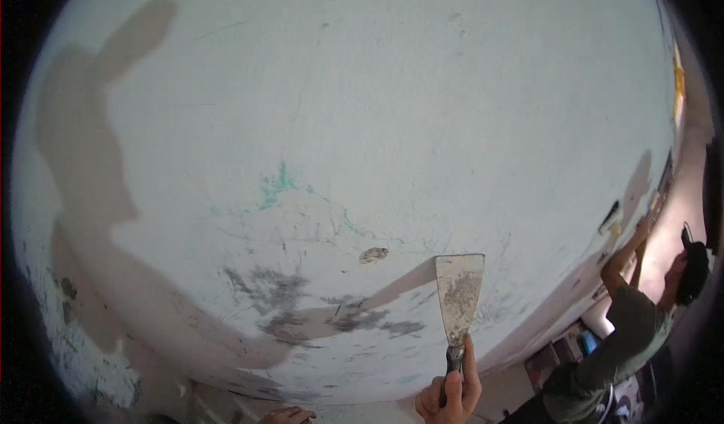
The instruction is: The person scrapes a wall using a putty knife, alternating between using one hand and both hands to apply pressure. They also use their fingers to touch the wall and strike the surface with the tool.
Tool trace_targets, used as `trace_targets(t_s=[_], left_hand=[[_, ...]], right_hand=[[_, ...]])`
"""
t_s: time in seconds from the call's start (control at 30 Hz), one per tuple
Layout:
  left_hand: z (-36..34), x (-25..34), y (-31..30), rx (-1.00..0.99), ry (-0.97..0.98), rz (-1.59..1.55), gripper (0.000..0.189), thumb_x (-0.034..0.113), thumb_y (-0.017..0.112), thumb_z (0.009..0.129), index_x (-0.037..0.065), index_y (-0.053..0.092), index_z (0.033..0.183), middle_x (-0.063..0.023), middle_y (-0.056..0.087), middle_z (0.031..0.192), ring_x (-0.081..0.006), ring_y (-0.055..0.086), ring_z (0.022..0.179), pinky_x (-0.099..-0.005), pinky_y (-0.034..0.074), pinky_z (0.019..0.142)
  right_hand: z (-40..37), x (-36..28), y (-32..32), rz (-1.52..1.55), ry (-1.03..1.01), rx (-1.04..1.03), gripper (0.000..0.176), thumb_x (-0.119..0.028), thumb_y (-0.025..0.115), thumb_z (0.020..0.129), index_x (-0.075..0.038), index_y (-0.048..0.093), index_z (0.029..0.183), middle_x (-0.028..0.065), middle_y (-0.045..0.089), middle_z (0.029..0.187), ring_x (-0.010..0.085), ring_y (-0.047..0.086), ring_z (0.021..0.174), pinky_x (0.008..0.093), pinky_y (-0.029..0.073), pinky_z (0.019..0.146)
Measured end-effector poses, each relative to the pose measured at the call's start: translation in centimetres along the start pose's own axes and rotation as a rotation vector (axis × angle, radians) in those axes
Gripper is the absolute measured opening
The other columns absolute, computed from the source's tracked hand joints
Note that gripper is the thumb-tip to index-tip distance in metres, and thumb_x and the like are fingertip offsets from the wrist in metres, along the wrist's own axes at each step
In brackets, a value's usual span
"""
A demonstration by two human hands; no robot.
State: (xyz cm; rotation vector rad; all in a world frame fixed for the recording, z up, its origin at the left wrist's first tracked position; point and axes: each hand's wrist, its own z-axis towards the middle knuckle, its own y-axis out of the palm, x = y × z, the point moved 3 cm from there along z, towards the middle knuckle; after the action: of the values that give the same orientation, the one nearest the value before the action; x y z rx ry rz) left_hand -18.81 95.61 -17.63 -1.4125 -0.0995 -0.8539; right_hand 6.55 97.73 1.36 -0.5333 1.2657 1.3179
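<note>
My right hand (452, 394) is wrapped round the dark handle of a putty knife (460, 292), its stained blade pointing up with the wide edge at the wall (422, 137). Left of the blade the wall shows a small chipped spot (373, 255), dark grey smudges and a patch of green paint (279, 185). At the bottom edge, low and to the left of the knife, my left hand (288, 416) shows only in part; its fingers are bent, and whatever they may hold is hidden.
On the right another person (630, 333) in a green shirt reaches an arm to the wall. Boxes and other items (562, 356) stand beside that person. Shadows fall across the wall's left side.
</note>
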Motion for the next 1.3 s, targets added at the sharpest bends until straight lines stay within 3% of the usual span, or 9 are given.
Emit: trace_targets(t_s=[0.23, 0.3, 0.33, 0.47, 0.57, 0.73, 1.0, 1.07, 1.3], left_hand=[[2.9, -1.0, -2.7, -0.008, 0.126, -0.088, 0.023, 0.02, 0.058, 0.086, 0.011, 0.061, 0.106, -0.0127, 0.062, 0.099, -0.0316, 0.061, 0.086, -0.0412, 0.052, 0.072], [3.1, -1.3, -2.9, 0.017, 0.182, -0.099, 0.023, 0.018, 0.058, 0.085, 0.01, 0.061, 0.107, -0.0127, 0.062, 0.099, -0.0319, 0.061, 0.086, -0.0416, 0.051, 0.072], [3.1, -1.1, -3.1, 0.036, 0.217, -0.118, 0.023, 0.017, 0.058, 0.085, 0.01, 0.061, 0.107, -0.0127, 0.062, 0.098, -0.0322, 0.061, 0.087, -0.042, 0.051, 0.073], [2.7, -0.6, -3.4, -0.091, 0.266, -0.15, 0.024, 0.016, 0.058, 0.085, 0.01, 0.061, 0.108, -0.0129, 0.062, 0.099, -0.0331, 0.061, 0.087, -0.042, 0.051, 0.074], [2.4, -0.2, -4.1, -0.213, 0.18, -0.218, 0.024, 0.017, 0.058, 0.086, 0.009, 0.06, 0.109, -0.0129, 0.062, 0.099, -0.0337, 0.061, 0.088, -0.0419, 0.05, 0.076], [0.2, -1.3, -3.7, -0.159, 0.184, -0.233, 0.023, 0.02, 0.058, 0.088, 0.009, 0.061, 0.108, -0.0114, 0.062, 0.1, -0.0322, 0.061, 0.089, -0.0419, 0.05, 0.077], [-2.3, -1.2, -5.1, -0.131, 0.097, -0.129, 0.026, 0.023, 0.06, 0.087, 0.011, 0.062, 0.11, -0.0111, 0.064, 0.1, -0.0327, 0.061, 0.089, -0.0416, 0.051, 0.075], [-2.7, -1.5, -5.1, -0.109, 0.121, -0.116, 0.026, 0.024, 0.061, 0.087, 0.011, 0.062, 0.11, -0.0114, 0.064, 0.099, -0.0332, 0.061, 0.089, -0.0417, 0.051, 0.075], [-2.9, -1.3, -4.7, -0.13, 0.156, -0.152, 0.023, 0.021, 0.06, 0.086, 0.011, 0.063, 0.107, -0.0128, 0.065, 0.097, -0.034, 0.061, 0.088, -0.0426, 0.05, 0.074]], right_hand=[[-1.4, 3.0, 0.5, 0.047, -0.014, 0.021, 0.06, -0.021, 0.041, 0.101, -0.008, 0.009, 0.15, -0.0045, 0.032, 0.046, 0.0051, 0.025, 0.034, 0.0232, 0.026, 0.033], [-1.7, 3.2, 0.6, 0.126, 0.011, 0.041, 0.047, -0.024, 0.041, 0.101, -0.004, 0.031, 0.143, -0.0044, 0.032, 0.048, 0.0048, 0.027, 0.037, 0.0228, 0.026, 0.036], [-0.9, 0.3, 3.0, 0.164, -0.031, 0.075, 0.062, -0.026, 0.048, 0.098, -0.002, 0.019, 0.147, -0.0001, 0.029, 0.039, 0.0072, 0.022, 0.028, 0.0285, 0.021, 0.029], [-0.8, 1.0, 2.3, 0.293, -0.129, -0.005, 0.062, -0.026, 0.046, 0.099, 0.001, 0.016, 0.147, -0.0004, 0.029, 0.039, 0.0071, 0.022, 0.027, 0.0282, 0.021, 0.027], [-2.2, 2.3, 1.2, 0.306, -0.187, 0.045, 0.063, -0.027, 0.045, 0.099, 0.001, 0.015, 0.147, -0.0003, 0.031, 0.039, 0.007, 0.024, 0.027, 0.0276, 0.021, 0.026], [0.6, 3.8, 1.3, 0.155, -0.127, -0.158, 0.063, -0.026, 0.045, 0.1, -0.002, 0.012, 0.148, -0.001, 0.032, 0.043, 0.0073, 0.025, 0.032, 0.0285, 0.026, 0.031], [-1.5, 3.9, 0.4, 0.272, -0.217, -0.086, 0.065, -0.03, 0.044, 0.1, -0.004, 0.01, 0.149, -0.0014, 0.032, 0.043, 0.0065, 0.027, 0.031, 0.0259, 0.03, 0.03], [-1.6, 4.8, 0.5, 0.198, -0.107, -0.092, 0.066, -0.032, 0.045, 0.099, -0.002, 0.012, 0.148, -0.0009, 0.034, 0.043, 0.0059, 0.029, 0.031, 0.0258, 0.029, 0.03], [5.1, 0.9, 3.2, 0.335, -0.442, -0.082, 0.061, -0.033, 0.045, 0.099, -0.001, 0.02, 0.145, -0.0012, 0.036, 0.046, 0.006, 0.03, 0.034, 0.0262, 0.026, 0.03]])
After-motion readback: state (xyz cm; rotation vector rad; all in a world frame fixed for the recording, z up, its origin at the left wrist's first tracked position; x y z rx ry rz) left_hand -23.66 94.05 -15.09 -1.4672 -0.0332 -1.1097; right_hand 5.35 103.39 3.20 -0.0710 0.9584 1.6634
